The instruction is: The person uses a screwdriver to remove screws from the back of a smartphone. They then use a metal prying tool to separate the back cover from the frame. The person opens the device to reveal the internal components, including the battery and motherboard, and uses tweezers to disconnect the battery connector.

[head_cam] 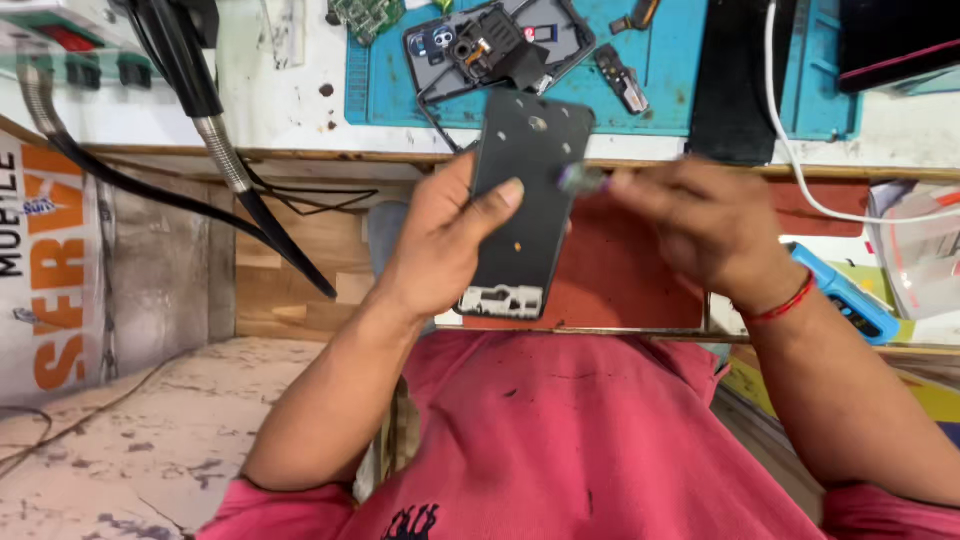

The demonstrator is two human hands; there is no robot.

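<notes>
My left hand (445, 245) is wrapped around a dark phone frame (522, 205), thumb pressed flat on its face, holding it upright above my lap, near the bench edge. My right hand (700, 225), blurred, pinches a small purplish tool (578, 178) against the frame's right edge. Farther off, an opened phone (495, 45) lies on the blue mat (670, 70).

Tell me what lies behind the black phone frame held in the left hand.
Behind the black phone frame, held by the left hand, a red-brown panel and the wooden bench edge show. Whatever sits directly behind it is covered.
</notes>
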